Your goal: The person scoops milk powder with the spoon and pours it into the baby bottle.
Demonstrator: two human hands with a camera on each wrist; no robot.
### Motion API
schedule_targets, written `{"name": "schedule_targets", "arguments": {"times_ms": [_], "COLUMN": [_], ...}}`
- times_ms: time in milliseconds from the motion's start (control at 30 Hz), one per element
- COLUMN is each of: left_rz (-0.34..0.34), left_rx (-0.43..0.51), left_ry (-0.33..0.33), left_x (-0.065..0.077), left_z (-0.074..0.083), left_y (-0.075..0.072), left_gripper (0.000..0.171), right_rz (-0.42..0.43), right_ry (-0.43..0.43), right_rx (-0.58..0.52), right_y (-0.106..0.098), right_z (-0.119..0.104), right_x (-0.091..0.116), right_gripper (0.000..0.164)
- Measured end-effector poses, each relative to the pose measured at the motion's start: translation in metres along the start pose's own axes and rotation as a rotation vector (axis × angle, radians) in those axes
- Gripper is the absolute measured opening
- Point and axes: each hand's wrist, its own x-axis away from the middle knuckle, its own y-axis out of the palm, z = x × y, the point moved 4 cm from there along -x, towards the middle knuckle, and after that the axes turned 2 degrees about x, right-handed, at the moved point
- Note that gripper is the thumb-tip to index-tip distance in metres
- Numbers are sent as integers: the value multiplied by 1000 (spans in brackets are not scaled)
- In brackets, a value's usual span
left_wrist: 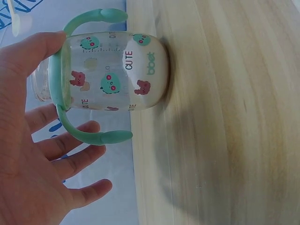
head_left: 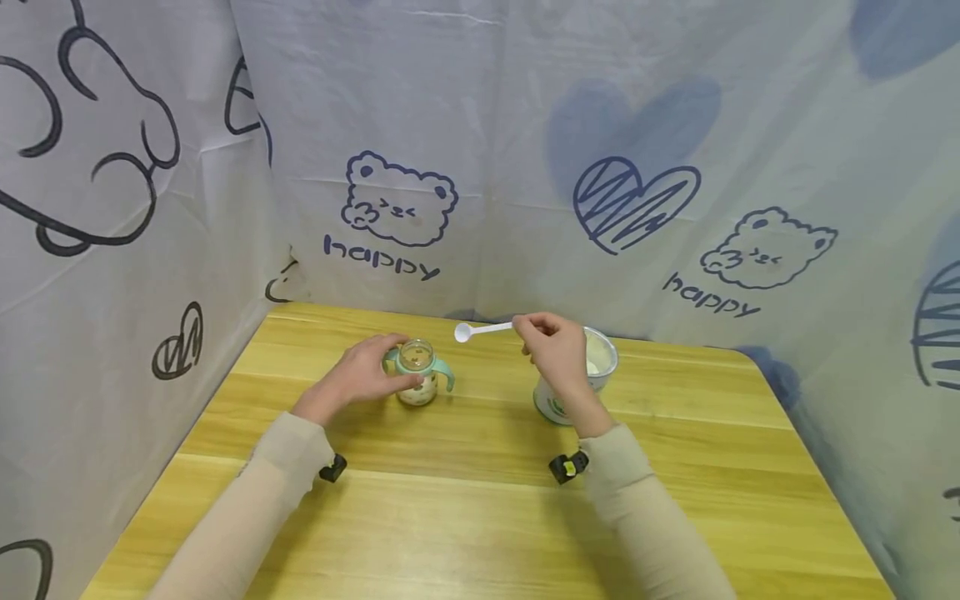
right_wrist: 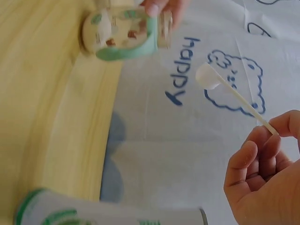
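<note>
A clear baby bottle (left_wrist: 98, 70) with green handles and small cartoon prints stands upright on the table, its top uncapped. White powder shows in its base. My left hand (head_left: 365, 371) holds it by the green collar between thumb and index finger, the other fingers spread loosely. In my right hand (head_left: 553, 346) the end of a long white measuring scoop (head_left: 487, 329) is pinched. Its bowl points left, held in the air between the bottle and a white can (right_wrist: 117, 213) with green print. The can (head_left: 600, 358) is open, with white powder inside, partly hidden behind my right hand and wrist.
The wooden table (head_left: 450, 517) reaches back to a pale curtain (head_left: 495, 167) printed with bears and hearts. Another curtain side (head_left: 97, 333) hangs along the left edge. Black wrist cameras (head_left: 567, 467) sit under both sleeves.
</note>
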Motion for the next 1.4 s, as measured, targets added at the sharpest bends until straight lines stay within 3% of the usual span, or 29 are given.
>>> {"name": "schedule_targets", "arguments": {"times_ms": [233, 667, 1200, 1400], "left_rz": [-2, 3, 4, 4], "left_rx": [-3, 0, 3, 5], "left_ry": [-3, 14, -3, 6], "left_x": [1, 0, 1, 2], "left_z": [0, -1, -3, -1], "left_y": [-1, 1, 3, 2], "left_gripper": [85, 85, 87, 88], "right_rz": [49, 193, 249, 268], "right_ry": [81, 130, 213, 227], "right_rx": [35, 25, 59, 72], "right_y": [-33, -85, -123, -134], "right_z": [0, 20, 33, 43], "right_x": [-3, -6, 3, 7], "right_gripper": [27, 26, 30, 19]}}
